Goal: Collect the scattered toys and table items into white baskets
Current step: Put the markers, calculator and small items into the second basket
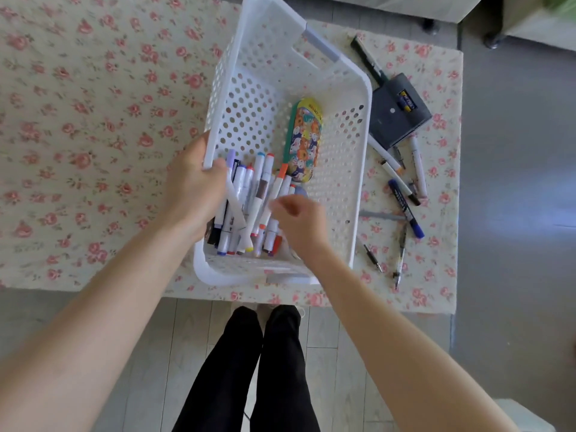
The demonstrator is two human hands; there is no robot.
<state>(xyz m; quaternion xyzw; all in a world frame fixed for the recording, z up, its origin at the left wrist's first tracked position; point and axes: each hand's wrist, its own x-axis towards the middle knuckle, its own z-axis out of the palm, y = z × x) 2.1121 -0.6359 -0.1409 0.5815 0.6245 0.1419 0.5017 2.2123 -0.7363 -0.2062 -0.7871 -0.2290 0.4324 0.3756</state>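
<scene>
A white perforated basket (358,151) stands on the floral tablecloth, tilted toward me. My left hand (193,185) grips its left rim, thumb inside. My right hand (299,222) hovers inside the basket above a pile of several white markers (249,198), fingers loosely curled and blurred; I cannot tell whether it holds anything. A colourful patterned case (304,141) lies in the basket beside the markers. To the right of the basket, loose pens and markers (405,194) lie scattered on the cloth.
A dark grey box (399,110) sits at the right of the basket with a black marker (367,57) behind it. The table's near edge (124,291) runs just below the basket, and its right edge is near the pens. My legs stand below.
</scene>
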